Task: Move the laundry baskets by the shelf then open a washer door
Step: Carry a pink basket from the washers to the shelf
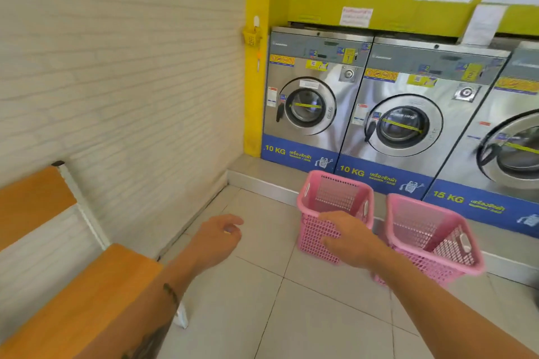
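Right hand (348, 237) covers basket (335, 207) rim — grip unclear.

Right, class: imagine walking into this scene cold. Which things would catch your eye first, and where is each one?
Two pink plastic mesh laundry baskets stand on the tiled floor in front of the machines: the left basket under the right hand, the right basket beside it. Behind them runs a row of steel front-loading washers, doors shut, below a bright yellow-green wall. The left hand hangs empty near an orange wooden bench.
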